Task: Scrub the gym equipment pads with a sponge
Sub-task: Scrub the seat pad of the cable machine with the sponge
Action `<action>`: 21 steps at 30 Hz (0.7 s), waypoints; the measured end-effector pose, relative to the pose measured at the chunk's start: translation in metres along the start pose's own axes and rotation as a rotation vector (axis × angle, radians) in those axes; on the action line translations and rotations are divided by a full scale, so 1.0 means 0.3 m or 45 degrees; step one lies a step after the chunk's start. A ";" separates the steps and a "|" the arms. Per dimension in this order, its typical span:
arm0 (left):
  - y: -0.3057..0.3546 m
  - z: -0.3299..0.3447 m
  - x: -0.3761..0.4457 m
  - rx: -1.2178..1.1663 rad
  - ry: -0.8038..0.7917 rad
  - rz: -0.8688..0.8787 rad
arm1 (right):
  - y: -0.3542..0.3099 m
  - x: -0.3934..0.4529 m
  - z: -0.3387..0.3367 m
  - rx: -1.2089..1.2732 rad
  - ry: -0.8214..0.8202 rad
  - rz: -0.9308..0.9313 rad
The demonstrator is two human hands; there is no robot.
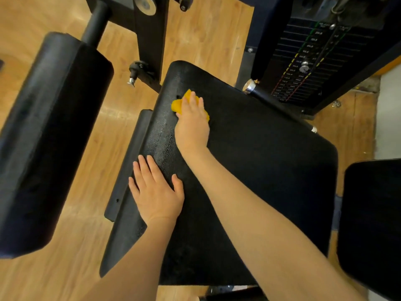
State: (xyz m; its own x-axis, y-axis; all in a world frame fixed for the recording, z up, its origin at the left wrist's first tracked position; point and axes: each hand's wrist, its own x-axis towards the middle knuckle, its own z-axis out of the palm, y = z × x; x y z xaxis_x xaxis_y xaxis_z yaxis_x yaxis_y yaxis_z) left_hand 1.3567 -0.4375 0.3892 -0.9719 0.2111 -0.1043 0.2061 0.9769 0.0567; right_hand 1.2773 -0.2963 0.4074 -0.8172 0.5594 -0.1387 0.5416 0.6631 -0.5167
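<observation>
I'm pressing my right hand [192,122] down on the yellow sponge [181,104], fingers curled over it so it's bunched up under my palm, up around 11 o'clock on the seat pad [260,170]. My left hand [155,190] is lying flat with relaxed fingers on the pad's left edge, about 8 o'clock, just bracing and not grabbing anything. The sponge is looking soft and squishy to me, super light, so I'm guessing the best hold is right over the top with the whole palm, since pinching a corner would just fold it. The pad is looking firm with a pebbly vinyl skin, shiny along the left side, maybe wet and a bit slippery there. Its long axis is running from roughly 11 o'clock down to 5 o'clock. The roller pad [50,137] at 9 o'clock and another pad [371,224] at 4 o'clock are sitting well apart from my hands.
</observation>
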 end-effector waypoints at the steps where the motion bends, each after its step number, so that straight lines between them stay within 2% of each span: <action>1: 0.000 -0.002 0.000 0.005 -0.006 -0.005 | -0.017 0.005 0.005 -0.022 -0.028 -0.053; 5: 0.003 -0.001 0.003 0.008 -0.020 -0.009 | -0.019 0.016 -0.003 -0.095 -0.072 -0.124; 10: 0.005 0.000 0.002 0.000 -0.015 -0.009 | -0.066 0.051 0.016 -0.156 -0.128 -0.468; 16: 0.004 0.001 0.002 -0.015 0.000 -0.009 | 0.007 0.025 0.028 -0.207 -0.078 -0.664; 18: 0.005 0.003 0.001 -0.027 0.014 -0.006 | 0.061 0.032 0.002 -0.090 -0.096 -0.672; 21: 0.004 0.005 0.001 -0.029 0.017 -0.005 | 0.110 0.077 -0.066 0.073 -0.072 -0.496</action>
State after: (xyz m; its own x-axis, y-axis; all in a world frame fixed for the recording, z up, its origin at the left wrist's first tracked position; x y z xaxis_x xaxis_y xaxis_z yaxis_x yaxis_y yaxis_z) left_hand 1.3569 -0.4363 0.3878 -0.9741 0.2069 -0.0913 0.2000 0.9766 0.0792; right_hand 1.2802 -0.2517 0.4040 -0.9698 0.2420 0.0319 0.1780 0.7905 -0.5860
